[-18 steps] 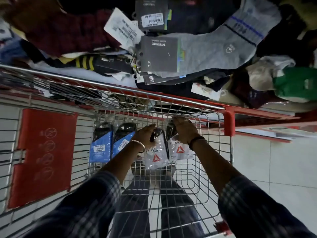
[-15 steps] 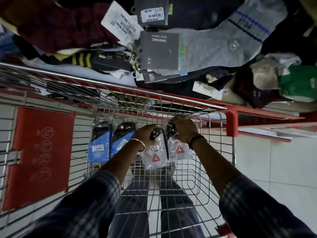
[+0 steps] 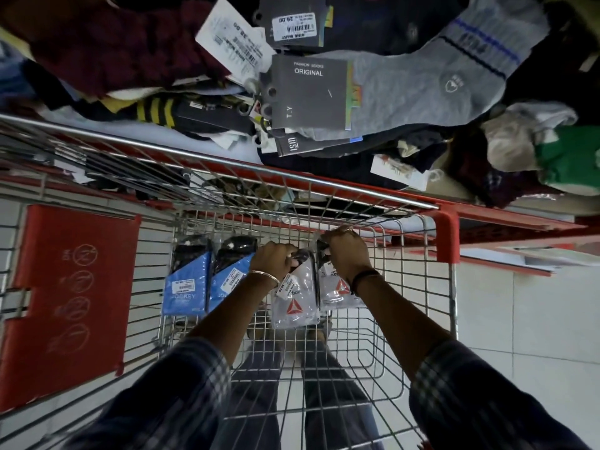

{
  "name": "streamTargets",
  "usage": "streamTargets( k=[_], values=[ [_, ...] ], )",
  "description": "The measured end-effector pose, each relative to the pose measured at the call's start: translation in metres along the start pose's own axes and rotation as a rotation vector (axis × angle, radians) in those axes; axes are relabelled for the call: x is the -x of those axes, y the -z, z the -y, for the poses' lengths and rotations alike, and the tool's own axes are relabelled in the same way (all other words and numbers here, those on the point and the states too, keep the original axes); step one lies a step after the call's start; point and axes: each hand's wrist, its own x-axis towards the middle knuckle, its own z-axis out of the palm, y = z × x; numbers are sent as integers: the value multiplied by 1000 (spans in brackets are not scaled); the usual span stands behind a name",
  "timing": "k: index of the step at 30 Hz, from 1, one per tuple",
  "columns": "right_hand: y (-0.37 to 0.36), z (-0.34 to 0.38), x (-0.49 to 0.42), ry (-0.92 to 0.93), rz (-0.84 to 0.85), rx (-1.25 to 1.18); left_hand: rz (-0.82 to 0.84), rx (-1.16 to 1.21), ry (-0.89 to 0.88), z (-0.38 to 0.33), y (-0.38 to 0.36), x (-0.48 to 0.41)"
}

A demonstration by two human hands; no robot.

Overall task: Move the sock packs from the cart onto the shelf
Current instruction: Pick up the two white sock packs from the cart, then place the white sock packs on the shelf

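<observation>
Four sock packs stand against the far wall inside the wire cart [image 3: 383,358]. Two blue packs [image 3: 186,287] are at the left. My left hand [image 3: 276,259] grips the top of a clear white pack with a red triangle [image 3: 297,305]. My right hand [image 3: 345,256] grips the top of a second clear white pack [image 3: 337,292] beside it. Both packs are still down in the cart. Beyond the cart rim lies the shelf [image 3: 506,219] with a red edge, heaped with socks.
The shelf heap holds a grey sock with a dark "ORIGINAL" card [image 3: 310,92], maroon fabric [image 3: 123,50], a yellow-striped black sock [image 3: 156,108] and a green item [image 3: 571,157]. A red flap [image 3: 71,300] hangs on the cart's left. White floor tiles [image 3: 535,319] lie to the right.
My hands and the two white packs have hardly shifted. The view has tilted slightly, so the shelf heap sits a little higher in the picture.
</observation>
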Motion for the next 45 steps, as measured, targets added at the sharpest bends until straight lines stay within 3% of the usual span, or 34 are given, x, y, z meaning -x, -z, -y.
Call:
streamTargets(
  k=[6,13,16,18,28,45],
  values=[
    [12,1,27,80,-76,67,1,-133,-58,-9,20,32],
    [43,7,90,117,-343,42,-111,-232,-105,-31,79,92],
    [66,16,114,150,-409,8,-333,-154,-196,-43,115,117],
    [84,23,128,155,-488,-28,-387,-169,-263,-53,139,133],
    [195,39,171,299,-1118,-22,-878,-115,-470,-103,248,179],
    [385,12,215,322,-1762,162,-1412,-106,-857,-252,431,212]
  ],
)
